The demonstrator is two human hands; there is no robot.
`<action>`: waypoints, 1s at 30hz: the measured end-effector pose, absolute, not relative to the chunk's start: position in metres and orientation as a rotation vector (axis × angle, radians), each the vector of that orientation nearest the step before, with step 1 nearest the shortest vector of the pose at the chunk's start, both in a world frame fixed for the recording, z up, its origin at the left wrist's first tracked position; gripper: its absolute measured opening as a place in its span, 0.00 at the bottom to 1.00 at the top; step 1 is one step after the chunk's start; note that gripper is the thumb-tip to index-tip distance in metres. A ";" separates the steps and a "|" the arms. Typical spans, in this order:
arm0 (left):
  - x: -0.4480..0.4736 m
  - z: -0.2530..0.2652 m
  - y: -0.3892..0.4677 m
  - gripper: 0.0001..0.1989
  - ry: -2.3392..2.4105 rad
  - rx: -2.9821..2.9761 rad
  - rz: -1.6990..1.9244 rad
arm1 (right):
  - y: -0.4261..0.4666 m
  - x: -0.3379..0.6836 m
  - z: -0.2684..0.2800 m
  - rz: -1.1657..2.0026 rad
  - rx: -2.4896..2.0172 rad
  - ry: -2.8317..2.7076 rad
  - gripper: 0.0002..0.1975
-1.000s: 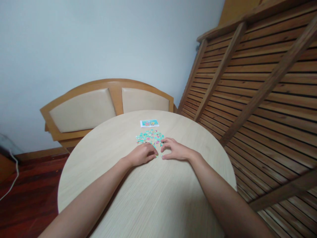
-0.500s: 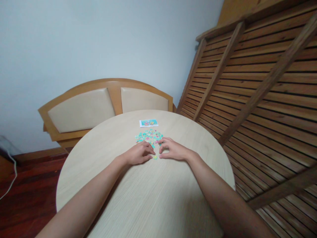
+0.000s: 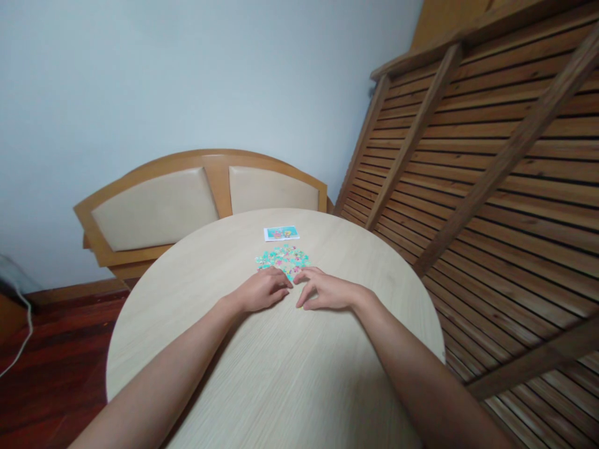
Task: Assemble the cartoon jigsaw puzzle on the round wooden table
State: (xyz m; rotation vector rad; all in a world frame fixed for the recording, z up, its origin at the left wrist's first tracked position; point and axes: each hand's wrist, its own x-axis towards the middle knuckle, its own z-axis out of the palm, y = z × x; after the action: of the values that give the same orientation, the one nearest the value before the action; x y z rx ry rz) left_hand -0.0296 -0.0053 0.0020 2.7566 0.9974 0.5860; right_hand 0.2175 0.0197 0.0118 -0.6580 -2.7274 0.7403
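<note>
A loose pile of small turquoise, pink and yellow jigsaw puzzle pieces (image 3: 284,254) lies on the round table (image 3: 281,368). My left hand (image 3: 262,290) rests at the pile's near left edge, fingers bent and a little apart, with nothing visible in them. Just to its right, my right hand (image 3: 330,290) pinches with thumb and forefinger low over the tabletop. A sliver of a yellow puzzle piece (image 3: 301,307) shows at those fingertips; most of it is hidden. The other right fingers reach toward the pile's near edge.
Behind the pile lies a picture card (image 3: 281,233) with cartoon figures on turquoise. A padded wooden headboard (image 3: 218,181) stands beyond the table against the wall. Slatted wooden panels (image 3: 468,168) lean on the right. A white cable (image 3: 29,324) hangs at far left.
My right hand has drawn slightly nearer to me, its pinch lower. The small yellow-green piece seen between my hands is now mostly hidden at the right fingertips. My left hand has barely shifted.
</note>
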 end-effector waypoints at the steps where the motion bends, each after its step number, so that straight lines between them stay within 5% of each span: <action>1: -0.029 0.003 -0.006 0.11 0.996 2.754 0.590 | 0.020 0.222 0.013 0.769 -0.694 -2.723 0.07; 30: -0.013 0.011 -0.022 0.16 0.792 2.848 0.448 | 0.028 0.235 0.011 0.742 -0.897 -2.651 0.10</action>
State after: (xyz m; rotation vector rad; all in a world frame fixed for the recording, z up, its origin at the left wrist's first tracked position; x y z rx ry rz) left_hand -0.0126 -0.0216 0.0108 2.8476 0.7924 0.4476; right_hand 0.2347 0.0281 0.0107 -0.8970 -2.6509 0.7421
